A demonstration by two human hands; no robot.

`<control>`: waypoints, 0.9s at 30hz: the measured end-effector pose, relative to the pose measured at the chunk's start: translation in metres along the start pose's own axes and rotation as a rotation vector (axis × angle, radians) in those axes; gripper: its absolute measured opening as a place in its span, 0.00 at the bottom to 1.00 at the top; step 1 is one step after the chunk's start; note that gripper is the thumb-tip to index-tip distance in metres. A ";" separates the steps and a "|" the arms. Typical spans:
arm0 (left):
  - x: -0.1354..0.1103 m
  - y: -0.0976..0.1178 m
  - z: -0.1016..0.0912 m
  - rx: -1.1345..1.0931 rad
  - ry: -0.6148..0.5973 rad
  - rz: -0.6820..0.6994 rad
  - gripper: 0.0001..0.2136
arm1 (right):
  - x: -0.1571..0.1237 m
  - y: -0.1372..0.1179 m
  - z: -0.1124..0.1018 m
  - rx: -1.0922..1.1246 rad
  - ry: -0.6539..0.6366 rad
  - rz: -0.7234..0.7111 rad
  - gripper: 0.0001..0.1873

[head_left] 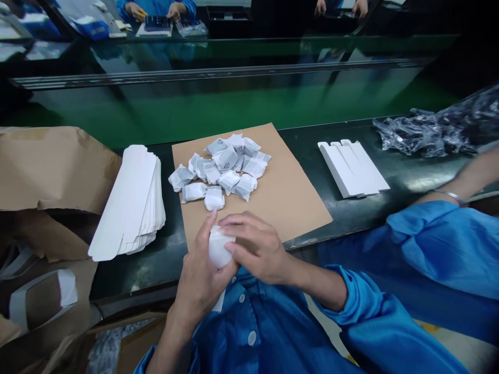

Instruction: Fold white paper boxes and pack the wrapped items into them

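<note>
— White wrapped packet (218, 248) up now, cupped between left hand (198, 275) and right hand (257, 244); both curled closed around it, holding firm!
— What's ahead of the grip?
— Pile of wrapped packets (220, 169) on brown kraft sheet (300, 208); white card strips (130, 205) ahead-left!

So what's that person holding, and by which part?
A white wrapped packet, its lower side cupped by the left hand, its upper side covered by the right hand.
</note>
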State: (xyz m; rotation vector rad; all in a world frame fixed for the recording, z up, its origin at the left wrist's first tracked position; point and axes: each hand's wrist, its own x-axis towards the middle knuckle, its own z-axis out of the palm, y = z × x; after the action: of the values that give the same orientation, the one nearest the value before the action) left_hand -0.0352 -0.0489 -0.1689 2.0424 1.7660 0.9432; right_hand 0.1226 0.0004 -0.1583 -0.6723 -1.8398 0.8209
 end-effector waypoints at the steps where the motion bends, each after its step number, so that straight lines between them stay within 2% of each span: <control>1: -0.003 -0.002 0.000 -0.010 -0.017 0.018 0.35 | -0.004 0.002 0.003 -0.059 0.026 -0.048 0.09; 3: -0.010 -0.005 0.002 -0.042 -0.044 0.036 0.32 | -0.012 0.005 0.009 -0.110 0.004 -0.086 0.11; 5: -0.016 -0.007 0.005 -0.068 -0.052 0.007 0.32 | -0.020 0.007 0.017 -0.115 -0.031 -0.054 0.14; 8: -0.022 -0.006 0.011 -0.119 -0.039 -0.102 0.34 | -0.028 0.010 0.027 -0.199 -0.035 -0.015 0.17; 10: -0.021 -0.006 0.016 -0.185 -0.030 -0.181 0.35 | -0.025 0.014 0.027 -0.265 -0.076 -0.026 0.16; 12: -0.014 -0.008 0.021 -0.255 0.025 -0.273 0.37 | -0.013 0.020 0.015 -0.274 -0.204 -0.047 0.16; 14: -0.002 -0.013 0.025 -0.381 0.139 -0.388 0.38 | 0.006 0.030 -0.007 -0.341 -0.319 -0.065 0.20; 18: 0.018 -0.025 0.033 -0.844 0.320 -0.563 0.28 | 0.041 0.060 -0.051 -0.895 -0.464 -0.086 0.22; 19: 0.019 -0.027 0.035 -0.904 0.348 -0.585 0.26 | 0.045 0.067 -0.056 -1.003 -0.515 -0.092 0.22; 21: 0.011 -0.028 0.035 -0.874 0.379 -0.599 0.26 | 0.047 0.077 -0.061 -1.098 -0.588 -0.092 0.21; 23: -0.003 -0.029 0.028 -0.671 0.394 -0.539 0.31 | 0.044 0.080 -0.063 -1.075 -0.602 -0.046 0.19; 24: -0.011 -0.030 0.021 -0.509 0.394 -0.457 0.34 | 0.042 0.080 -0.065 -1.037 -0.600 -0.011 0.18; 26: -0.021 -0.033 0.001 -0.151 0.290 -0.167 0.37 | 0.039 0.078 -0.072 -0.926 -0.610 0.065 0.18; 27: -0.021 -0.036 -0.009 0.006 0.176 0.007 0.37 | 0.039 0.078 -0.077 -0.849 -0.636 0.092 0.19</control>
State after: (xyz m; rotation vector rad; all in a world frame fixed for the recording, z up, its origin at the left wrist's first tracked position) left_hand -0.0695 -0.0632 -0.1897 2.0243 1.8512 1.1534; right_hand 0.1864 0.0964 -0.1744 -1.1056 -2.7906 0.2707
